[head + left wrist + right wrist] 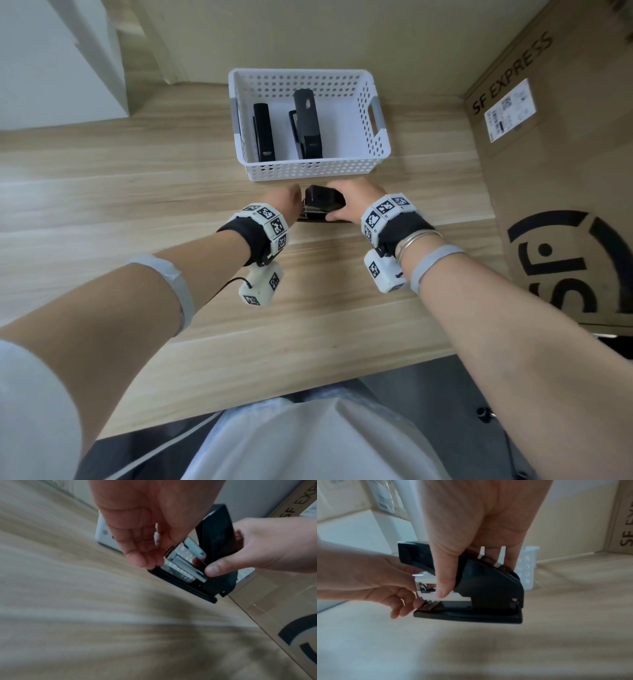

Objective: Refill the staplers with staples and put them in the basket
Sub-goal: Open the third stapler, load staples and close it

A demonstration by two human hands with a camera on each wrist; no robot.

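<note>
Two staplers (263,133) (307,125) lie side by side in the white basket (373,150) at the far side of the tabletop (137,205). A third stapler (488,591) stands on the tabletop just before the basket, its black top raised and the metal staple channel (181,559) showing. The right hand (471,527) has its grip curled over that top, thumb against the side. The left hand (137,527) pinches at the channel's front end with its fingertips (137,559). A cardboard box (565,171) stands to the right.
</note>
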